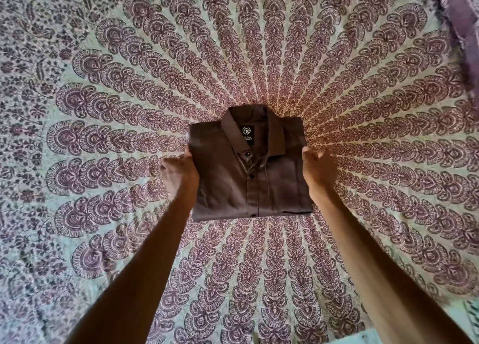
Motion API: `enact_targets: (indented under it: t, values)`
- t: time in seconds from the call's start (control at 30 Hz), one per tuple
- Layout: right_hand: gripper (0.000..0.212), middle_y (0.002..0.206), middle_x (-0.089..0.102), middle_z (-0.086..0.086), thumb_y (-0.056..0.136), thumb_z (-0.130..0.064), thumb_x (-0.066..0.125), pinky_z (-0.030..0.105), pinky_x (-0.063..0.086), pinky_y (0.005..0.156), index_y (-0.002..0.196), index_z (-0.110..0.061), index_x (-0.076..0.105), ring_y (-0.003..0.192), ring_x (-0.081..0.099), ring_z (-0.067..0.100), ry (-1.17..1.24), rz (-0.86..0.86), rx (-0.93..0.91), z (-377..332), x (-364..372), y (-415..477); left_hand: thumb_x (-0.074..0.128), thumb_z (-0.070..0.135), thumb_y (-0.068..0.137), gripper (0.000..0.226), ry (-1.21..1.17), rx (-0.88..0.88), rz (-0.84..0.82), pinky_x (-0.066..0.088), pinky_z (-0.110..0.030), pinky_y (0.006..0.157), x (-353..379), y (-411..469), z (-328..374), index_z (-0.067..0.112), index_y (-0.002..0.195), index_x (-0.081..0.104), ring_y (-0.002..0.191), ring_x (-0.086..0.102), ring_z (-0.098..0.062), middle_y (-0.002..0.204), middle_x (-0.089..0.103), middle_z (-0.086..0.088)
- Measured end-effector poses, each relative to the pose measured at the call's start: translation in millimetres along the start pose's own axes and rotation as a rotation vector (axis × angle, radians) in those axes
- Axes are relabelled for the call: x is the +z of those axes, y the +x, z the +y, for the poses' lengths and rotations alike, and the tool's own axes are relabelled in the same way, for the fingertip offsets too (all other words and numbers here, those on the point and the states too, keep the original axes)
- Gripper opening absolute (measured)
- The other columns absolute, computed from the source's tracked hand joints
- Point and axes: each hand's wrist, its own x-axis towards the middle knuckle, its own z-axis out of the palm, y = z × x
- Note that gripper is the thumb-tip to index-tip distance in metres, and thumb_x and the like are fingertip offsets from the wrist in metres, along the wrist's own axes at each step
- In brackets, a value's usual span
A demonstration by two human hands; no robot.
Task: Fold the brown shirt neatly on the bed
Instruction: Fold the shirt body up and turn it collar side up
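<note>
Two hands flank the brown shirt (233,185), one on each side edge, at about the height of its second button. The shirt lies in the middle of the bed (103,89), folded into a compact rectangle, front upward and buttoned. Its collar (274,133) points toward the far edge of the bed, and a black label (247,136) shows inside the collar.

The left hand (178,173) is against the shirt's left edge with its back to the camera. Its thumb (188,153) points forward and touches the fabric there. The fingers are blurred and look bent on the outer side, and I cannot tell whether they grip the cloth or reach under it. The right hand (317,168) is against the shirt's right edge with its thumb (307,151) touching that edge. Its fingers look loosely extended just beside the thumb, with no cloth visibly caught between them. Both bare forearms reach in from the near edge of the bed and run alongside the lower corners of the shirt, the left one covering a little of its left side.

A bedspread (363,110) printed with purple petal shapes radiating outward covers the bed, and the shirt sits over the centre of that pattern. A bunched purple cloth (461,24) lies at the far right corner, well apart from the shirt. A pale turquoise patch (375,337) shows at the near right corner. Nothing lies on the shirt or between it and the hands.
</note>
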Motion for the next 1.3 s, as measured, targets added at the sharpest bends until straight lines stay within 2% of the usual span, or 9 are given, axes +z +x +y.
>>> enact_targets:
  t: [0.1, 0.23, 0.37, 0.53, 0.67, 0.83, 0.97, 1.13, 1.3]
  values:
    - [0.053, 0.089, 0.063, 0.009, 0.089, -0.058, 0.052, 0.035, 0.045, 0.065, 0.1, -0.006, 0.055, 0.078, 0.059, 0.028, -0.005, -0.122, -0.024, 13, 5, -15, 0.049, 0.052, 0.092, 0.056, 0.046, 0.017, -0.115, 0.038, -0.047, 0.102, -1, -19, -15, 0.01, 0.126, 0.037, 0.119, 0.049, -0.037, 0.129, 0.053, -0.018]
    - [0.061, 0.075, 0.062, 0.006, 0.086, -0.069, 0.045, 0.032, 0.041, 0.054, 0.086, -0.009, 0.054, 0.065, 0.058, 0.027, 0.066, -0.113, -0.006, 8, 12, -12, 0.054, 0.057, 0.087, 0.063, 0.088, 0.232, -0.18, 0.042, -0.045, 0.091, 4, -12, -11, 0.005, 0.12, 0.042, 0.113, 0.049, -0.035, 0.121, 0.048, -0.018]
    - [0.053, 0.061, 0.052, 0.002, 0.095, -0.056, 0.043, 0.029, 0.033, 0.051, 0.065, -0.013, 0.047, 0.054, 0.048, 0.021, 0.084, -0.087, -0.049, -4, 9, -12, 0.05, 0.049, 0.093, 0.056, 0.042, 0.276, -0.179, 0.039, -0.037, 0.074, 5, -7, 7, 0.0, 0.118, 0.043, 0.095, 0.052, -0.029, 0.114, 0.054, -0.021]
    - [0.037, 0.061, 0.043, -0.004, 0.097, -0.044, 0.049, 0.013, 0.024, 0.035, 0.091, -0.008, 0.053, 0.051, 0.038, 0.01, 0.289, -0.193, -0.133, -1, 8, -22, 0.052, 0.046, 0.094, 0.052, -0.16, 0.157, -0.31, 0.041, -0.032, 0.072, -5, 0, 6, -0.002, 0.114, 0.052, 0.092, 0.057, -0.027, 0.102, 0.06, -0.017]
    - [0.034, 0.062, 0.04, -0.003, 0.098, -0.042, 0.049, 0.014, 0.024, 0.037, 0.088, -0.009, 0.049, 0.051, 0.036, 0.011, 0.331, -0.181, -0.199, 7, -6, -57, 0.049, 0.044, 0.096, 0.046, -0.255, 0.222, -0.357, 0.043, -0.024, 0.061, -35, -17, -13, 0.001, 0.108, 0.061, 0.076, 0.057, -0.024, 0.086, 0.058, -0.009]
    - [0.031, 0.081, 0.055, -0.011, 0.099, -0.042, 0.045, 0.007, 0.037, 0.049, 0.109, -0.014, 0.056, 0.069, 0.052, 0.003, 0.359, -0.185, -0.236, 16, -28, -145, 0.047, 0.042, 0.097, 0.042, -0.371, 0.246, -0.353, 0.045, -0.013, 0.052, -95, -41, -71, 0.003, 0.107, 0.06, 0.076, 0.061, -0.02, 0.085, 0.062, -0.006]
    - [0.027, 0.096, 0.058, -0.02, 0.099, -0.043, 0.044, 0.005, 0.043, 0.065, 0.115, -0.024, 0.054, 0.087, 0.056, -0.005, 0.427, -0.22, -0.237, 26, -24, -236, 0.052, 0.064, 0.085, 0.064, -0.401, 0.196, -0.334, 0.057, -0.037, 0.077, -157, -47, -146, 0.007, 0.112, 0.064, 0.086, 0.065, -0.024, 0.097, 0.068, -0.007]
    - [0.02, 0.086, 0.055, -0.013, 0.1, -0.038, 0.046, 0.006, 0.04, 0.056, 0.103, -0.019, 0.053, 0.075, 0.052, -0.002, 0.44, -0.251, -0.262, 41, 14, -350, 0.06, 0.076, 0.07, 0.064, -0.433, 0.173, -0.311, 0.056, -0.057, 0.077, -237, -42, -254, 0.015, 0.088, 0.064, 0.084, 0.067, -0.034, 0.09, 0.068, -0.017]
    - [0.023, 0.079, 0.051, -0.008, 0.099, -0.037, 0.047, 0.008, 0.039, 0.054, 0.095, -0.015, 0.05, 0.068, 0.049, 0.0, 0.445, -0.3, -0.302, 44, 65, -458, 0.057, 0.084, 0.065, 0.07, -0.391, 0.124, -0.215, 0.056, -0.054, 0.076, -318, -24, -360, 0.019, 0.089, 0.068, 0.083, 0.069, -0.03, 0.087, 0.072, -0.01]
